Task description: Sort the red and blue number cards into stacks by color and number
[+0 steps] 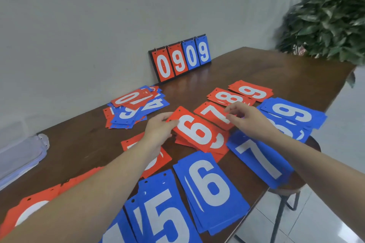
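My left hand point(158, 130) pinches the far left corner of a red 6 card point(194, 131) that lies on top of a red stack in the middle of the table. My right hand point(246, 119) hovers with loosely curled fingers over the red 7 stack point(212, 113), fingertips touching its right part. Sorted stacks lie around: red 8 point(227, 97), red 9 point(250, 91), blue 9 point(292, 113), blue 7 point(258, 159), blue 6 point(210, 191), blue 5 point(164, 211). A mixed unsorted pile point(132, 108) of red and blue cards lies at the far left.
A flip scoreboard point(180, 59) reading 0909 stands against the wall at the back of the brown table point(276, 71). A clear plastic sleeve point(19, 156) lies at the left edge. A potted plant point(325, 19) is at the far right; a stool point(286, 195) stands below the table's right edge.
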{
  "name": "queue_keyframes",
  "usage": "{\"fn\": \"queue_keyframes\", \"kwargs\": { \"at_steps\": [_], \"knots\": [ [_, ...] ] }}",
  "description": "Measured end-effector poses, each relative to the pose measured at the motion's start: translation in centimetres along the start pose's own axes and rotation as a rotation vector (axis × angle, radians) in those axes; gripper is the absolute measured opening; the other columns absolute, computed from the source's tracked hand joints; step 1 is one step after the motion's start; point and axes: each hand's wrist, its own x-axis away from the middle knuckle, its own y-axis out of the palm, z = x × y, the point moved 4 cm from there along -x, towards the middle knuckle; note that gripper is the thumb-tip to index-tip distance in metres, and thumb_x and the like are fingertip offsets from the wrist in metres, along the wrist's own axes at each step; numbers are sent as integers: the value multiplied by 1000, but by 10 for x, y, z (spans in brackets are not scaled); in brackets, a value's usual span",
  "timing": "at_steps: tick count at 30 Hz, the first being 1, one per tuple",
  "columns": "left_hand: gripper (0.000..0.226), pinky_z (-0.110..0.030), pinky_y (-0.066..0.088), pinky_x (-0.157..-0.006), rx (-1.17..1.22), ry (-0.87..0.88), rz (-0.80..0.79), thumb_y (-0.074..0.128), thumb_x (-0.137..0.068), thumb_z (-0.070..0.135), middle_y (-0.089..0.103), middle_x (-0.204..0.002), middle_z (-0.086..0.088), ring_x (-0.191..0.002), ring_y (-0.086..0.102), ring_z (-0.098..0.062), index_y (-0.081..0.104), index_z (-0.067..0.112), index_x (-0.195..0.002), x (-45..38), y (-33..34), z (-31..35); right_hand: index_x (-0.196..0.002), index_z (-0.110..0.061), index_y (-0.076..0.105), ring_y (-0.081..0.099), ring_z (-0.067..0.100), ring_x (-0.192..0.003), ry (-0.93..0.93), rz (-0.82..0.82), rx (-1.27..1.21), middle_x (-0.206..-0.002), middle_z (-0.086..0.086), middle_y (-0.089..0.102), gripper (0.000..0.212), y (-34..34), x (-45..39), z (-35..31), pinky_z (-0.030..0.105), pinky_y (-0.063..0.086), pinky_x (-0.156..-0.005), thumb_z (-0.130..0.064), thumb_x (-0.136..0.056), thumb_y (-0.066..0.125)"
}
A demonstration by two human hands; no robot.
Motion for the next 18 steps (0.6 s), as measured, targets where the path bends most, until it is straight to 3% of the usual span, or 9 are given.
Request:
{"fn": "queue_keyframes", "kwargs": {
  "at_steps": [2,4,5,7,11,14,18],
  "knots": [
    [24,-19,50,-66,-130,44,-26,65,-95,20,72,-112,4,-89,66,-7,67,25,-118,-7,11,2,-103,-34,62,62,5,-94,-6,20,5,-103,-13,65,10,-4,-2,4,22,51,-71,-26,-99,60],
    [35,-29,52,-86,-405,95,-35,68,-92,25,66,-126,2,-107,61,-14,63,28,-127,-16,18,0,-103,-33,63,61,5,-95,-11,27,-2,-103,-13,66,10,-6,-3,7,19,50,-71,-25,-99,59],
    [43,-35,47,-100,-618,128,-9,70,-90,31,59,-134,4,-120,54,-18,59,32,-132,-19,19,-1,-104,-32,63,61,4,-94,-14,30,-7,-102,-13,66,10,-6,-4,8,18,49,-70,-25,-99,59],
    [47,-42,32,-110,-894,262,50,68,-91,39,48,-141,7,-133,40,-21,54,39,-136,-16,21,1,-105,-31,63,61,4,-93,-26,35,-15,-101,-14,65,10,-6,-5,9,16,47,-68,-25,-99,59],
    [34,-42,32,-108,-989,489,-151,54,-98,49,51,-139,13,-129,45,-12,59,42,-131,-1,30,2,-104,-32,63,62,5,-94,-48,23,-34,-101,-14,65,10,0,-9,7,18,48,-69,-25,-99,59],
    [39,-43,35,-109,-1147,472,-251,46,-100,54,49,-146,14,-133,44,-10,56,41,-136,-1,32,-2,-100,-36,63,62,7,-96,-70,15,-56,-102,-11,66,12,5,-11,4,25,53,-77,-24,-98,59],
    [38,-43,35,-110,-1139,423,-300,41,-103,52,48,-147,14,-134,44,-11,60,41,-134,-11,28,3,-101,-32,64,62,9,-97,-84,-2,-50,-102,-10,67,11,12,-13,-2,27,54,-77,-24,-98,58]
  ]
}}
